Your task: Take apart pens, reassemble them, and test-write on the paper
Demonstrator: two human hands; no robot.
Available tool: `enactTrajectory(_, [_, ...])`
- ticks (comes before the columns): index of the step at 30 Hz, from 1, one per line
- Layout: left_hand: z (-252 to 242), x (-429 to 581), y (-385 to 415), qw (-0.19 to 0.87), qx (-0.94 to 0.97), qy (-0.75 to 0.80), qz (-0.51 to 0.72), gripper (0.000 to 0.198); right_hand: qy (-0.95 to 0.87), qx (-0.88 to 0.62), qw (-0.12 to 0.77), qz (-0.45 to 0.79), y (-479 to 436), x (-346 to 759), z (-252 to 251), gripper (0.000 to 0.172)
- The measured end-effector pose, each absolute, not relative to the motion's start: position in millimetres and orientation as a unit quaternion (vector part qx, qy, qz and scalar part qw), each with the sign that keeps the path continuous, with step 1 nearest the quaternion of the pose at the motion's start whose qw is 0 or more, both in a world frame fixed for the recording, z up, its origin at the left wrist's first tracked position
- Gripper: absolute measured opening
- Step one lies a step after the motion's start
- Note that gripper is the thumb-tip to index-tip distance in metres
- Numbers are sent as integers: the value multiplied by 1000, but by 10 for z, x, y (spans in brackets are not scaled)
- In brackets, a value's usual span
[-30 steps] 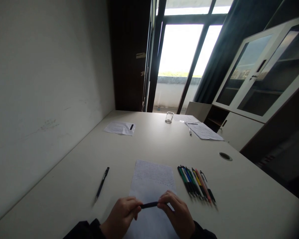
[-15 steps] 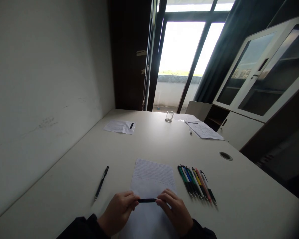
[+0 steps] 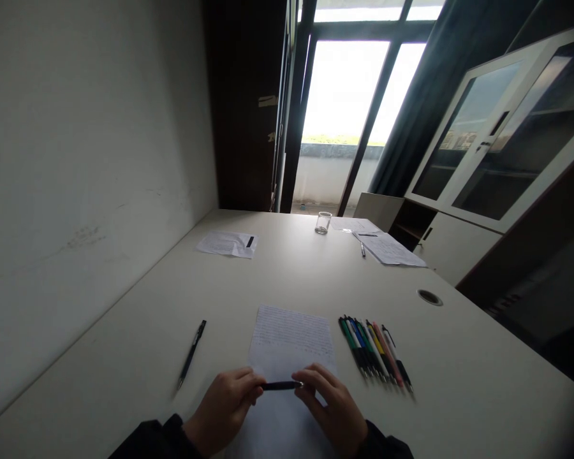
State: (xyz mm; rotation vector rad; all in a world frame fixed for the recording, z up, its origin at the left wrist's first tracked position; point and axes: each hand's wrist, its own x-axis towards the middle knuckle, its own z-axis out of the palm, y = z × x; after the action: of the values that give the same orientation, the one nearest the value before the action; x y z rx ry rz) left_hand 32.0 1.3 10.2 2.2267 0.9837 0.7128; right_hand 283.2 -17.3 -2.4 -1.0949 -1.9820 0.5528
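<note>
Level above the sheet of paper point(image 3: 291, 338) is a black pen point(image 3: 281, 386), stretched between my two hands. The fingers of my left hand point(image 3: 229, 401) are closed round its left end. My right hand point(image 3: 330, 401) pinches its right end, where a bit of silver shows at the fingertips. Handwriting covers the upper part of the sheet, and its lower part is blank. Left of my hands, another black pen point(image 3: 190, 357) lies slanted on the table. A row of several pens point(image 3: 375, 350) in green, blue, white, yellow and pink lies to the right.
On the white table point(image 3: 277, 280), a crumpled paper point(image 3: 224, 243) lies far left. A clear glass point(image 3: 323, 223) stands at the far edge beside more papers point(image 3: 390, 248) and a pen point(image 3: 362, 249). A round cable hole point(image 3: 429, 297) is at right; the wall point(image 3: 90, 159) borders the left side.
The view has shifted slightly, so everything sits a little further left. My right fingertips have moved slightly along the pen's end. Both hands still hold the pen.
</note>
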Motion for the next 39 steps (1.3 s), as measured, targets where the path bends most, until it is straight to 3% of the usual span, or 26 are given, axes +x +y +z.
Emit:
enactTrajectory(2, [103, 318, 10, 296, 838, 369, 271, 21, -779, -432, 391, 230, -179, 2833, -19, 21])
enactTrajectory(5, [107, 316, 9, 293, 839, 369, 271, 20, -780, -444, 384, 215, -180, 2841, -12, 9])
enactTrajectory(9, [112, 322, 11, 296, 837, 371, 273, 20, -776, -433, 407, 211, -178, 2835, -9, 10])
enactTrajectory(13, [115, 327, 5, 298, 835, 369, 280, 21, -765, -437, 411, 234, -171, 2826, 9, 21])
enactTrajectory(16, [119, 326, -1, 302, 834, 368, 278, 20, -771, -449, 393, 223, -168, 2833, 23, 7])
enactTrajectory(20, [128, 328, 3, 304, 833, 371, 276, 20, -770, -440, 401, 230, -180, 2828, 14, 8])
enactTrajectory(24, [139, 329, 8, 305, 833, 374, 271, 21, -762, -440, 408, 243, -186, 2823, 8, 22])
enactTrajectory(27, [150, 326, 3, 301, 835, 375, 267, 20, -769, -451, 397, 217, -177, 2826, 28, 8])
enactTrajectory(31, [151, 324, -7, 301, 834, 378, 265, 20, -768, -434, 413, 226, -176, 2814, 46, 10])
enactTrajectory(35, [131, 326, 2, 301, 835, 377, 265, 20, -758, -444, 406, 250, -175, 2818, 24, 22])
enactTrajectory(39, [127, 326, 12, 299, 836, 377, 263, 21, -767, -456, 389, 228, -161, 2835, 17, 10])
